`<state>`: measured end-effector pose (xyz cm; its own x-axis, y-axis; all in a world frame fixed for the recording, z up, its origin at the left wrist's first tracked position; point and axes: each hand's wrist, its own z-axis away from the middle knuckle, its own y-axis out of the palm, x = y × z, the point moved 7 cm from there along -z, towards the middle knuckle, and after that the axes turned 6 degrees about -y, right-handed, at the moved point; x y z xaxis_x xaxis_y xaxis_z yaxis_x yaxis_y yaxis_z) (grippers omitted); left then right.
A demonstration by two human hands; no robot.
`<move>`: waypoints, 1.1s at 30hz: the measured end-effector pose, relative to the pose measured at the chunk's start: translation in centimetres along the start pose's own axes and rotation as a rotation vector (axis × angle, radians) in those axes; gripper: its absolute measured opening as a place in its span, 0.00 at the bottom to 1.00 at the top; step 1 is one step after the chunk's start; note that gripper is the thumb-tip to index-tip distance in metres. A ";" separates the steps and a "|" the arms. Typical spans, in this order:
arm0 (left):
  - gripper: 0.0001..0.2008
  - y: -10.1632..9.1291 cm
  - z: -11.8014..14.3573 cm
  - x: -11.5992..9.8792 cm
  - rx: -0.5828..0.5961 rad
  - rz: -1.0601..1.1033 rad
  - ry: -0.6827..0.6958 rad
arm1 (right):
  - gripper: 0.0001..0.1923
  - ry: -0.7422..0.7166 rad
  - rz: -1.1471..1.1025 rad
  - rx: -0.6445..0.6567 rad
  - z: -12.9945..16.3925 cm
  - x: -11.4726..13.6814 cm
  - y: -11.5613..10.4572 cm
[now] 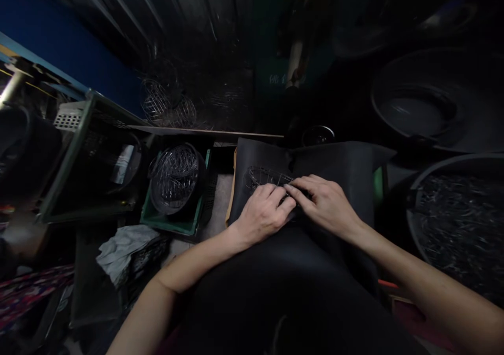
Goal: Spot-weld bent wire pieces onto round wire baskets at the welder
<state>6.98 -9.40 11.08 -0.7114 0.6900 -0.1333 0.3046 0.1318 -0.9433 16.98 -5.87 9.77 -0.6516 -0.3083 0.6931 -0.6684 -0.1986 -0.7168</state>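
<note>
My left hand rests over a dark sheet with its fingers curled in, gripping the near side of a thin looped wire piece. From the right, my right hand meets it, thumb and fingers pinched at the other end of the same wire piece. The fingertips of both hands nearly touch. Rounded wire loops stick out to the upper left of the hands; the rest of the piece is hidden beneath the fingers. Under it lies the black sheet, spread in front of my body.
At left, a round tub full of wire pieces sits in a green crate. A larger crate and a grey cloth are farther left. More wire loops lie behind. A big tub of small metal parts stands at right.
</note>
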 end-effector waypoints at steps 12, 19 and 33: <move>0.10 1.7 1.5 -1.3 -0.097 -0.061 0.019 | 0.17 0.120 -0.165 -0.033 0.5 -1.5 -0.3; 0.11 1.3 0.7 -1.3 -0.103 0.037 0.123 | 0.18 0.145 -0.203 -0.019 1.3 -1.7 0.3; 0.09 1.0 -0.1 -1.3 -0.167 -0.008 0.135 | 0.15 0.196 -0.202 -0.123 1.5 -2.8 0.6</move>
<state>8.27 -10.12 10.38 -0.6267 0.7757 -0.0735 0.4078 0.2462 -0.8792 18.97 -6.52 7.26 -0.5498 -0.0867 0.8308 -0.8221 -0.1200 -0.5566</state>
